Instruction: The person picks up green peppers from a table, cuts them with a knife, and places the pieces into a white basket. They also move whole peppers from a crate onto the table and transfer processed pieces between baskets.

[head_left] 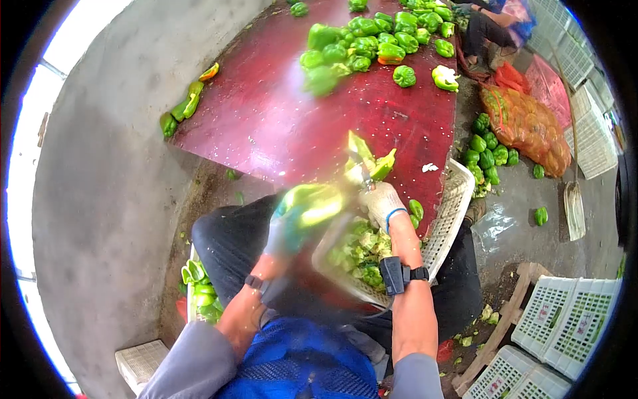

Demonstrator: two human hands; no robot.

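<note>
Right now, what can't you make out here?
In the head view:
Finger placement of the left hand on the green pepper: blurred by haze.
Full shape of the tool: hidden by the right hand.
Head of the other person and far end of the red table: cut off by the top edge.
Print on lower-right white crates: too small.
</note>
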